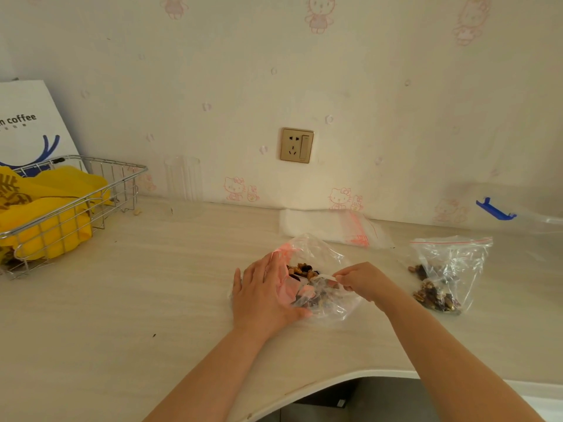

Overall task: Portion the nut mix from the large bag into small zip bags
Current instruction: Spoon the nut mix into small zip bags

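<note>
A small clear zip bag [316, 254] with a red strip lies open on the table, holding brown and dark nuts [304, 271]. My left hand [263, 295] grips its left edge and keeps the mouth apart. My right hand [364, 280] pinches a thin white plastic piece, perhaps a small scoop, at the bag's mouth. To the right lies a second small zip bag [451, 263] with nut mix inside. A stack of unused zip bags [332, 226] rests behind, near the wall. A large clear bag [536, 220] with a blue clip [495, 210] sits at the far right.
A wire basket [100, 190] with a yellow bag in it stands at the left, with a white paper coffee bag [27, 123] behind it. A clear glass [182, 178] stands by the wall. The table's front edge curves inward at bottom right.
</note>
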